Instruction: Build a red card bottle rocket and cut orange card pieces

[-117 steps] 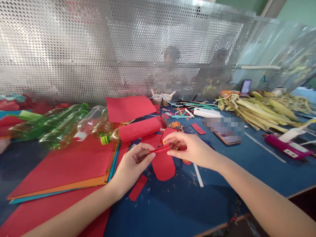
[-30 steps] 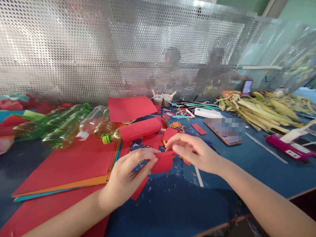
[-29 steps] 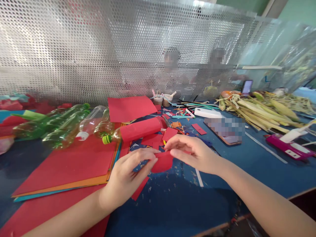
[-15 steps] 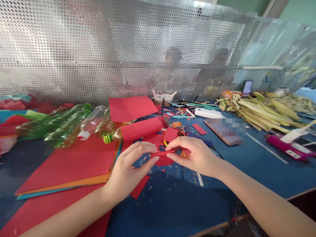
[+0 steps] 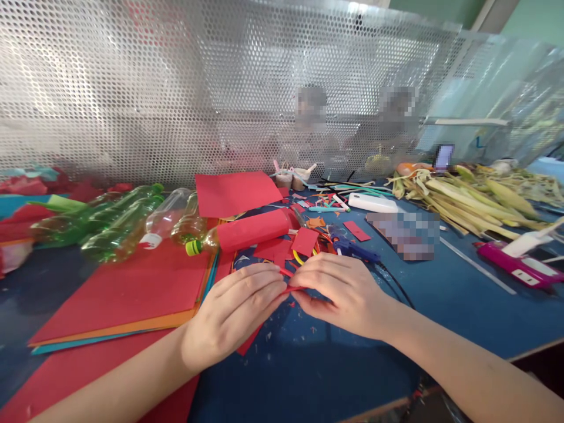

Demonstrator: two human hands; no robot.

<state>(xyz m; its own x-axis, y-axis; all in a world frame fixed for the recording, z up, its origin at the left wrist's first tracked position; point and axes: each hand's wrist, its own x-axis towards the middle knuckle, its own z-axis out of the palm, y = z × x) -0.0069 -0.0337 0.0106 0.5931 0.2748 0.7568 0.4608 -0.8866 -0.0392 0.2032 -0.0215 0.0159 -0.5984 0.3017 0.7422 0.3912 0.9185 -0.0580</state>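
Note:
A small folded or rolled piece of red paper (image 5: 294, 288) is pinched between my two hands, mostly covered by the fingers. My left hand (image 5: 235, 308) closes on its left end, and my right hand (image 5: 346, 294) grips the right end. Just beyond the hands lie red paper scraps (image 5: 304, 241) and a blue glue gun (image 5: 355, 248) with a black cord. Behind my left hand, a plastic bottle wrapped in red paper (image 5: 253, 231) lies on its side, its yellow-green cap pointing left.
Stacked coloured sheets (image 5: 132, 294) cover the left of the blue table (image 5: 335, 370). Several plastic bottles (image 5: 123, 229) lie behind them. To the right are a phone (image 5: 403, 235), corn husks (image 5: 467, 202) and a magenta power strip (image 5: 520, 267). A perforated metal panel (image 5: 247, 82) stands behind.
My hands have lowered slightly and drawn closer together. Fingers now cover more of the red paper, whose held edge was flat and visible before. The glue gun shows more fully.

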